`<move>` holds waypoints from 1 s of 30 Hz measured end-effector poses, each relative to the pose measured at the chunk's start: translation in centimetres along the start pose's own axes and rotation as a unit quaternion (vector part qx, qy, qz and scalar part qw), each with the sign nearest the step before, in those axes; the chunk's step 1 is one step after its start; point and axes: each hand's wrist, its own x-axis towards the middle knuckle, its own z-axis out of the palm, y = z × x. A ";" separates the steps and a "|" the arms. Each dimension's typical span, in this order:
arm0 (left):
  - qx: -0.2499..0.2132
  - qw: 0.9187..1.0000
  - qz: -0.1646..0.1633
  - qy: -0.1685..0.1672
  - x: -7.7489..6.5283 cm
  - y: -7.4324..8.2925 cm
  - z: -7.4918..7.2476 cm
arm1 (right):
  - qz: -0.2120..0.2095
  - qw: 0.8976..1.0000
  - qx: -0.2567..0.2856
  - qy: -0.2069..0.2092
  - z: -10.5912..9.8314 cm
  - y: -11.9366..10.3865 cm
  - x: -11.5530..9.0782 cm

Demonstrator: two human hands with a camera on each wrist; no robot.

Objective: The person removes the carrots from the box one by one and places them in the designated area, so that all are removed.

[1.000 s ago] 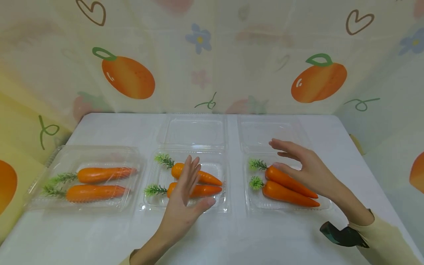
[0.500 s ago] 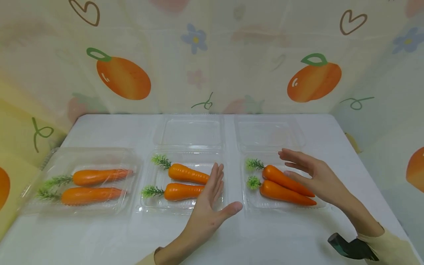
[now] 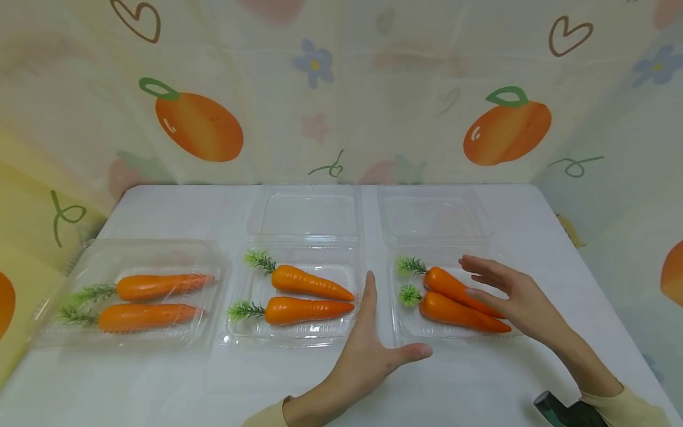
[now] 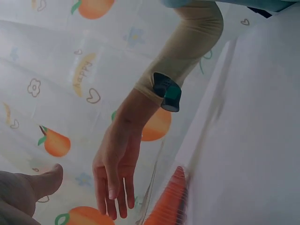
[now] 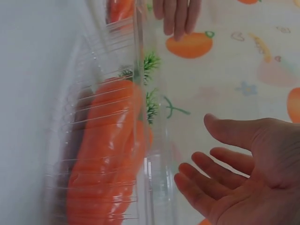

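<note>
In the head view my left hand point(image 3: 368, 350) hovers at the near right corner of the middle open clear plastic box point(image 3: 309, 341), thumb spread away from the fingers. Two carrots point(image 3: 309, 311) with green tops lie in that box. My right hand point(image 3: 525, 305) hangs over the right side of the right open box point(image 3: 400, 329), fingers slightly bent and holding nothing. Beneath it lie two more carrots point(image 3: 461, 314), their tips partly behind the hand. The right wrist view shows the right hand point(image 5: 248, 173) apart from the box wall, with carrots point(image 5: 108, 122) behind the clear plastic.
A third clear box point(image 3: 208, 249) at the left has its lid closed over two carrots point(image 3: 146, 317). Both raised lids point(image 3: 315, 213) lie folded back toward the patterned cloth point(image 3: 395, 118) behind the white table point(image 3: 160, 385). A dark strap-mounted device point(image 3: 565, 412) sits at my right wrist.
My left hand has moved right, from over the middle carrots to that box's right edge, uncovering them. My right hand has shifted slightly right and nearer. Boxes and carrots stay in place.
</note>
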 end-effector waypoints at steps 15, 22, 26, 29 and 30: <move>-0.050 0.998 0.012 -0.021 0.4 -2.1 3.2 | -0.013 0.997 -0.072 0.018 0.3 1.6 0.2; -0.017 1.000 0.020 0.002 0.9 -3.6 3.9 | 0.000 0.998 -0.068 -0.015 0.3 2.5 0.4; 0.001 0.999 0.034 0.008 1.5 -4.1 4.0 | 0.002 0.997 -0.073 -0.026 0.4 2.7 0.6; 0.018 0.999 0.047 0.012 1.8 -4.3 3.9 | -0.002 0.996 -0.079 -0.033 0.4 2.9 0.7; 0.023 0.998 0.051 0.014 1.9 -4.4 3.8 | -0.004 0.996 -0.081 -0.035 0.5 2.9 0.7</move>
